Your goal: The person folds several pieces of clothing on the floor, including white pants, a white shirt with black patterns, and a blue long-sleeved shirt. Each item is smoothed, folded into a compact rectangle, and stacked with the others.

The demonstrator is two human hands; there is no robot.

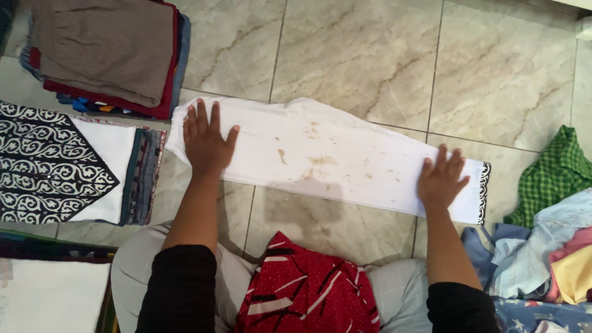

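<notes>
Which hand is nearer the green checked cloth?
Right hand, pressing the white garment end beside the green checked cloth. Left hand presses the far end.

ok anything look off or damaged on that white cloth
Yes: the long white folded garment flattened on the tiled floor carries brownish stains across its middle, between the left hand and right hand. Nothing looks torn.

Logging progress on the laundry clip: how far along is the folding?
Done: two folded stacks sit at left. In hand: left hand and right hand press flat on a long white stained garment, laid out lengthwise on the tile floor. Left: a loose unfolded heap at right.
</notes>
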